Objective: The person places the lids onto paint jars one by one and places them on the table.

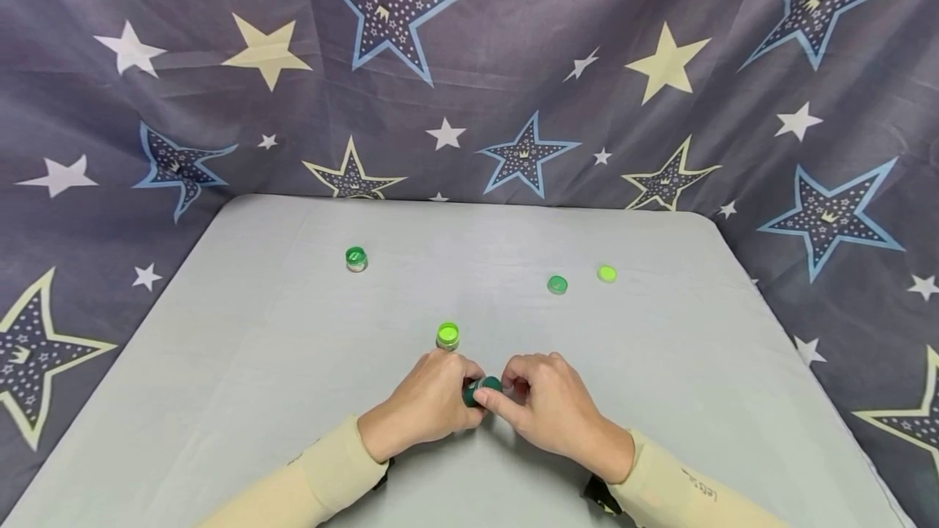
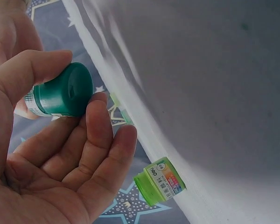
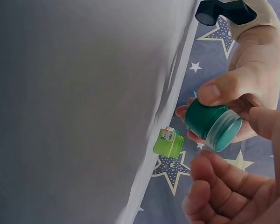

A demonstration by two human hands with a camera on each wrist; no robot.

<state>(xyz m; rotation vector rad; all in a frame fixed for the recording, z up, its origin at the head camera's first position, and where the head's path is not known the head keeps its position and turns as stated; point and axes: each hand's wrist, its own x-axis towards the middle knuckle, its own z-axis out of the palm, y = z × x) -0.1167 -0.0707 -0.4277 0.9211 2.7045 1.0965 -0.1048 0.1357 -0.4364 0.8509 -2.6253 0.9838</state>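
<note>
Jars: three; dark green jar (image 3: 203, 116), lidded, between the hands; lime jar (image 1: 447, 337) just beyond; green jar (image 1: 356, 260) farther back, left.
Loose lids: two; green lid (image 1: 557, 285), lime lid (image 1: 606, 274).
Left hand (image 1: 427, 398): grasping the dark green jar.
Right hand (image 1: 552, 404): at its lid; grip, I cannot tell.

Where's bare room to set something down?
The table looks bare on its left, nearer the person than the green jar, and at right, nearer than the green lid and lime lid. Crowded around left hand, right hand, dark green jar and lime jar.
</note>
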